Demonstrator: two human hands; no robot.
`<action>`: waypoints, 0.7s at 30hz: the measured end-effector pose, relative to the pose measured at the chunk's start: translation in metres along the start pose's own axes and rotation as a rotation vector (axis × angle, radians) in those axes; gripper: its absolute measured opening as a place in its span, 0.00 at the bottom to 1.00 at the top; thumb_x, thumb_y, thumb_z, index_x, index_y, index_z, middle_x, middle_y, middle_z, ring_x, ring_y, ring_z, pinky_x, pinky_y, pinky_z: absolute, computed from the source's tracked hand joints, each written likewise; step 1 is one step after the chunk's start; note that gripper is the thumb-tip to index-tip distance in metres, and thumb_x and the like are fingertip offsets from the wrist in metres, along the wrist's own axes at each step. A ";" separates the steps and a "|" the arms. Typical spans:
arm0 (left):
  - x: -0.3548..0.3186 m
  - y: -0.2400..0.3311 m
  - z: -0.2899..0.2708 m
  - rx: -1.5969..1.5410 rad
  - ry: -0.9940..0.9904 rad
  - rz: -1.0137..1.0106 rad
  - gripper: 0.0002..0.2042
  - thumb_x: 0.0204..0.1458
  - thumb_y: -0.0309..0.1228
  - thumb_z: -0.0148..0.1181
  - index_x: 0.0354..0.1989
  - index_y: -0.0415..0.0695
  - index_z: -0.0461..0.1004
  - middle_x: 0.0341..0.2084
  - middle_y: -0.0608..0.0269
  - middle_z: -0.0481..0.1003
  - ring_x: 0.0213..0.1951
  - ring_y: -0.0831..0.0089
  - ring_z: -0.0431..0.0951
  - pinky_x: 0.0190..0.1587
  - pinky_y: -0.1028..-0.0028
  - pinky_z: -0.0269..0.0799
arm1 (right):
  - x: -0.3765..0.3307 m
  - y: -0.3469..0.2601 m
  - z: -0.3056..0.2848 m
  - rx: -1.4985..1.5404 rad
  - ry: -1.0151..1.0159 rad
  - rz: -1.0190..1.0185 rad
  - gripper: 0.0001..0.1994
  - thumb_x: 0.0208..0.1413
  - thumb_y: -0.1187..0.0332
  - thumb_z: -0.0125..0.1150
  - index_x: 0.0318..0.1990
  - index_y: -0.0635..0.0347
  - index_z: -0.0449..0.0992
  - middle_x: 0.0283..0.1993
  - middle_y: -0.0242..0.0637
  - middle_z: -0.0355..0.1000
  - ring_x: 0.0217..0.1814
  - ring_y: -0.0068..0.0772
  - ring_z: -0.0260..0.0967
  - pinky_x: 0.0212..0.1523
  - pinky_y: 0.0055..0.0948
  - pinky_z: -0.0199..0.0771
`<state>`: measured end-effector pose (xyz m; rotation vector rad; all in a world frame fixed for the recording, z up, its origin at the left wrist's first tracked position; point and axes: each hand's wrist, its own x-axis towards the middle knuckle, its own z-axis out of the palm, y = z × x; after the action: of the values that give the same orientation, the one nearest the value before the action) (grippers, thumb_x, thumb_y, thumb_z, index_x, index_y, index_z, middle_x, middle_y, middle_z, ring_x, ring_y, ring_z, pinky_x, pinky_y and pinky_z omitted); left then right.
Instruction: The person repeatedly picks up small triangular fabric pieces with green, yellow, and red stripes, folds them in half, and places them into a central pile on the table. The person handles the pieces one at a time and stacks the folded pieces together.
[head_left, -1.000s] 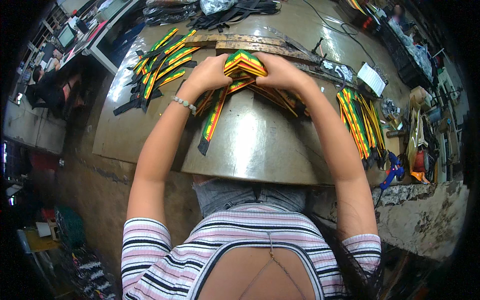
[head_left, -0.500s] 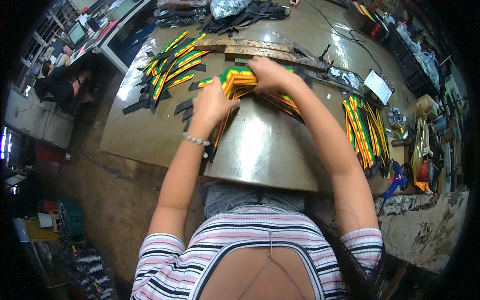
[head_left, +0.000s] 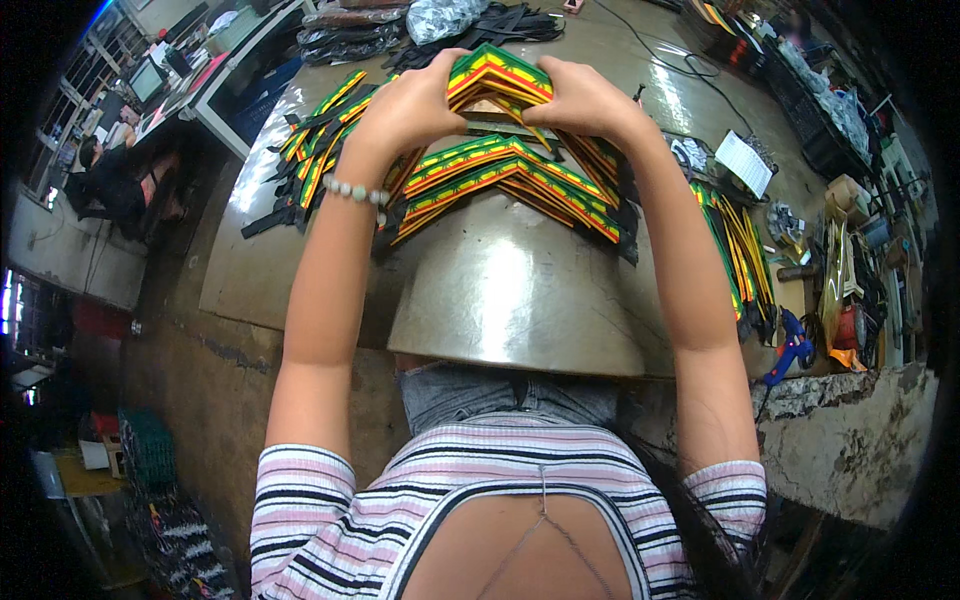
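My left hand (head_left: 405, 105), a beaded bracelet at its wrist, and my right hand (head_left: 588, 98) grip the two sides of a stack of bent bands (head_left: 490, 72). These are green, yellow and red, folded to a peak that points away from me. On the near side a second group of similar bands (head_left: 510, 165) rests on the metal-topped table (head_left: 490, 300), layered in the same peaked shape with black ends. My palms and the right fingertips partly hide the held stack's sides.
Loose striped bands (head_left: 322, 150) lie in a pile at the left, and more (head_left: 738, 250) at the right. A blue glue gun (head_left: 793, 347), a white paper sheet (head_left: 743, 163) and a black crate (head_left: 805, 110) stand right. Black straps (head_left: 510, 25) lie at the back. A seated person (head_left: 110, 185) is far left.
Both hands have moved away from me and farther apart, round the sides of the held bands. The layered bands nearer me, hidden before, now show on the table.
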<state>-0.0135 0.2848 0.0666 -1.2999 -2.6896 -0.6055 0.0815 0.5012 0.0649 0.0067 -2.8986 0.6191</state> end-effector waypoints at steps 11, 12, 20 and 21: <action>0.008 -0.038 0.107 0.224 -0.217 -0.015 0.49 0.24 0.56 0.77 0.58 0.42 0.68 0.58 0.45 0.65 0.62 0.52 0.63 0.61 0.59 0.64 | -0.040 0.059 0.099 -0.089 -0.138 0.153 0.56 0.25 0.37 0.74 0.66 0.50 0.59 0.60 0.53 0.65 0.66 0.54 0.59 0.63 0.53 0.59; 0.012 -0.041 0.104 0.071 -0.289 0.040 0.50 0.23 0.53 0.78 0.60 0.43 0.66 0.59 0.44 0.65 0.63 0.51 0.62 0.62 0.59 0.63 | -0.039 0.059 0.099 -0.086 -0.149 0.136 0.53 0.27 0.39 0.74 0.65 0.49 0.60 0.57 0.53 0.67 0.63 0.53 0.62 0.61 0.51 0.61; 0.017 -0.043 0.095 0.036 -0.361 -0.020 0.52 0.28 0.41 0.75 0.68 0.58 0.53 0.41 0.42 0.78 0.46 0.46 0.78 0.50 0.57 0.74 | -0.055 0.028 0.100 -0.122 0.054 0.151 0.55 0.37 0.31 0.65 0.69 0.53 0.54 0.49 0.54 0.72 0.53 0.56 0.70 0.53 0.47 0.71; 0.016 -0.043 0.096 0.012 -0.343 -0.010 0.53 0.29 0.40 0.75 0.70 0.60 0.51 0.40 0.41 0.78 0.45 0.46 0.78 0.50 0.57 0.74 | -0.063 0.027 0.090 -0.067 0.062 0.124 0.56 0.40 0.29 0.63 0.71 0.55 0.50 0.56 0.57 0.67 0.60 0.58 0.64 0.61 0.46 0.64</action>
<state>-0.0485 0.3099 -0.0307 -1.5111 -2.9604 -0.3969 0.1273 0.4876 -0.0377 -0.1995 -2.8746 0.5309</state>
